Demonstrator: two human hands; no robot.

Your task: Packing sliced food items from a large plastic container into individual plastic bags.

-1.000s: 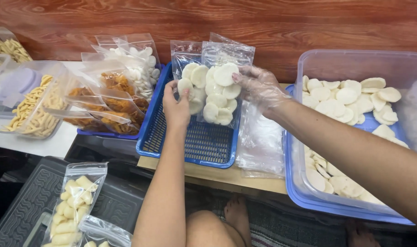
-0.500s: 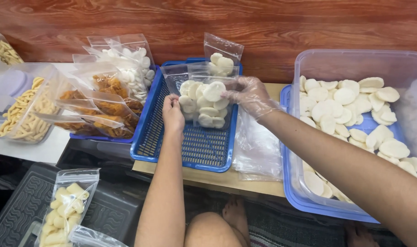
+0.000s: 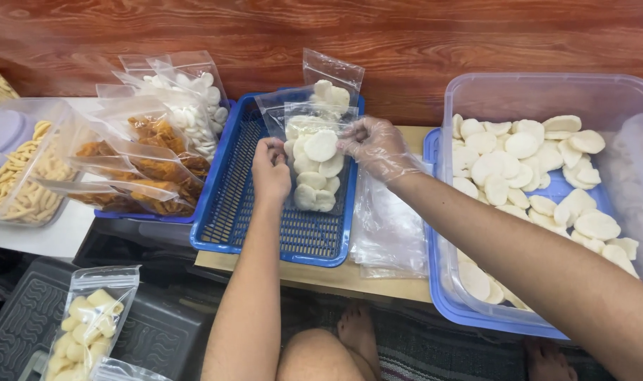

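**Bag of white crackers held over the blue basket, several bags already filled**

Nearest, low at the left, a filled bag (image 3: 88, 321) of pale yellow chips lies on a dark ribbed mat (image 3: 25, 331); it looks finished.

Above it, both hands hold one clear bag (image 3: 314, 166) over the blue basket (image 3: 265, 226). The left hand (image 3: 271, 169), bare, pinches the bag's left top corner. The right hand (image 3: 378, 147), in a thin crinkled glove, pinches the right top corner. The bag hangs upright, roughly half full of flat, round, matt white crackers. Whether its strip is pressed closed I cannot tell. The basket is rigid plastic mesh and sits on the surface (image 3: 335, 279).

Right of it lies a stack of empty, glossy bags (image 3: 392, 233), so I judge more filling is left. The clear tub (image 3: 547, 92) with the blue rim holds many loose crackers (image 3: 519, 162).

Farther back, another cracker bag (image 3: 332, 88) leans in the basket. To the left lean bags of orange snacks (image 3: 152, 169) and small white pieces (image 3: 187, 106).
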